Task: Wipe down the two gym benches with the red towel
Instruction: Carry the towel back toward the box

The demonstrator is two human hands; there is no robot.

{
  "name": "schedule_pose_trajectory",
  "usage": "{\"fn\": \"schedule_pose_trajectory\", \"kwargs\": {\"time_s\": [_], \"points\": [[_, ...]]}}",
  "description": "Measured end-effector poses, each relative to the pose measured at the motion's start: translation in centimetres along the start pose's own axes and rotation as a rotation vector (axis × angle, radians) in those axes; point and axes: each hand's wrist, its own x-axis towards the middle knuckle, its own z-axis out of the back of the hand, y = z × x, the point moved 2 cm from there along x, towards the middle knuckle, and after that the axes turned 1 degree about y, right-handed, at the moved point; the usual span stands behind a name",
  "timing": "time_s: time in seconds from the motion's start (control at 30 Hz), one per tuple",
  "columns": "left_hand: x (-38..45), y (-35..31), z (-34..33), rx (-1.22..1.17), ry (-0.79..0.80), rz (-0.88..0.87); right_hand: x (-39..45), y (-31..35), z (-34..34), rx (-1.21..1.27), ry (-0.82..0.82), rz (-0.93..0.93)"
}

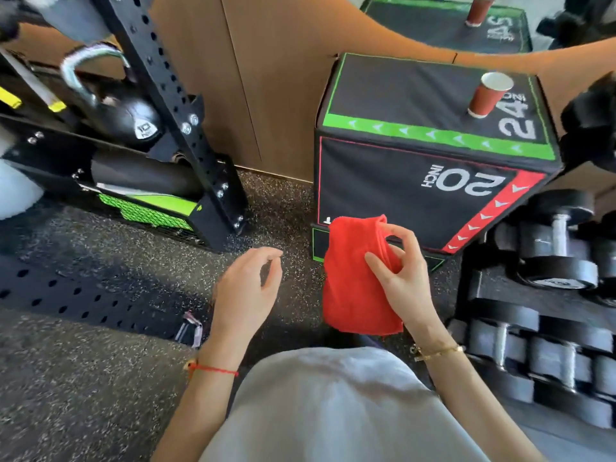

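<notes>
With the red towel (pixel 356 278) only loosely pinched by the right hand (pixel 400 271) at lower centre and the left hand (pixel 246 288) relaxed, empty, it could be dropped onto the floor (pixel 100 378).

Speckled rubber floor (pixel 100 361) carries plyo box (pixel 416 195); red paper cup (pixel 490 95) stands on the box.

Red paper cup (pixel 490 95) upright on black plyo box (pixel 416 181); dumbbells (pixel 553 255) beside.
</notes>
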Motion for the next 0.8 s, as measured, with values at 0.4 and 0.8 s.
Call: {"fn": "schedule_pose_trajectory", "kwargs": {"time_s": [0.4, 0.8], "points": [[14.6, 1.1, -0.7, -0.036, 0.051, -0.077, 12.9, 0.4, -2.8, 0.032, -0.116, -0.021], [33.6, -2.7, -3.6, -0.083, 0.025, -0.134, 35.3, 1.8, -1.8, 0.063, -0.170, 0.057]]}}
